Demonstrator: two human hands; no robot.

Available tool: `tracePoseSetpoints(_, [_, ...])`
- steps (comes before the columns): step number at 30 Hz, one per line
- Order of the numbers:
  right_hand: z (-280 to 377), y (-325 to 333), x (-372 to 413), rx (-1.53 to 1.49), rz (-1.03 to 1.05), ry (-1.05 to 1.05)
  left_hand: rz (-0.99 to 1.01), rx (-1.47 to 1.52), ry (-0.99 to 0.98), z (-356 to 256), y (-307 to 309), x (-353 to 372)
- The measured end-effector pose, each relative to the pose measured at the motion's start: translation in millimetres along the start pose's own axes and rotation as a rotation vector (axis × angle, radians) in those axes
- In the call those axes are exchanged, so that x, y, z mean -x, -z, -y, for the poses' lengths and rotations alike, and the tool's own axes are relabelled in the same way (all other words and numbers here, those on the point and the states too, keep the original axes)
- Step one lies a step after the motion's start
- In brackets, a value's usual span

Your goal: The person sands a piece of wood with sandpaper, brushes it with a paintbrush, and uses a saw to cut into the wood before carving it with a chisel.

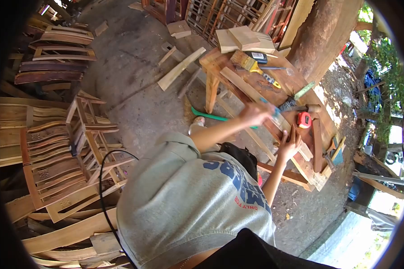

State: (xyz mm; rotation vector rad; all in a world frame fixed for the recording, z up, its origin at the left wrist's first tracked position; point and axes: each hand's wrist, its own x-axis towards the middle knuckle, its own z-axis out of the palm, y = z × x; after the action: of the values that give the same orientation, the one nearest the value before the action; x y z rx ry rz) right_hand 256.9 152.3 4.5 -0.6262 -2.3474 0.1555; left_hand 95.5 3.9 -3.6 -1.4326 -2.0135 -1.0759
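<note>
My left hand [255, 114], smeared by motion, is closed around a slim blurred tool [270, 107] with a pale blue part; its kind I cannot make out. Below the tool runs a long wooden strip [242, 84] along the near side of the wooden workbench [300, 83]. My right hand [291, 145] holds that strip farther down, thumb and fingers against it. Close to both hands lie a red tape measure [304, 120] and a hammer [307, 108] with a wooden handle. A short wooden piece [317, 145] rests right of my right hand.
A wide paintbrush [251, 64] with a yellow handle and some wood blocks [244, 37] sit on the bench's far end. Chair frames [54, 157] and boards are piled at left. Loose planks [182, 69] lie on the floor. A tree trunk [323, 36] rises behind the bench.
</note>
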Motion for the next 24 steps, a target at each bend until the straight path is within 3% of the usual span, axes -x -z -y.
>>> tracePoseSetpoints(1, [-1.5,1.6,-2.1,-0.016,-0.001,0.009,-0.109,-0.019,0.033,18.2,8.5,4.8])
tracePoseSetpoints(5, [-2.3,0.9,-1.1,-0.029,-0.008,0.005,-0.134,-0.097,0.139,83.1,53.1,16.9])
tracePoseSetpoints(8, [-0.6,-0.2,-1.5,-0.027,-0.022,-0.007,-0.292,-0.282,0.215,70.0,40.6,8.6])
tracePoseSetpoints(9, [0.8,-1.1,-2.2,-0.020,-0.016,-0.014,-0.163,-0.188,0.285,50.7,32.0,3.9])
tracePoseSetpoints(11, [2.4,-1.8,1.1,-0.015,-0.049,-0.022,-0.154,-0.099,0.122,10.5,6.3,1.9])
tracePoseSetpoints(13, [3.4,-2.8,4.0,0.012,-0.050,-0.041,-0.102,-0.152,0.044,-26.8,-31.9,0.8])
tracePoseSetpoints(15, [2.4,-1.7,3.3,0.005,-0.033,-0.043,-0.110,-0.162,0.025,-38.4,-31.8,-3.4])
tracePoseSetpoints(17, [0.6,-0.9,1.9,-0.003,-0.034,-0.037,0.141,-0.322,0.213,-13.2,-17.0,-4.3])
tracePoseSetpoints(21, [2.8,-1.1,3.9,0.002,-0.046,-0.043,0.134,-0.514,0.481,83.4,56.5,-5.1])
tracePoseSetpoints(23, [3.8,-0.7,2.5,0.002,-0.048,-0.040,-0.144,-0.638,0.375,103.1,60.5,-7.3])
tracePoseSetpoints(24, [3.2,-1.8,3.1,0.002,-0.052,-0.045,-0.030,-0.645,0.486,93.7,55.9,-9.4])
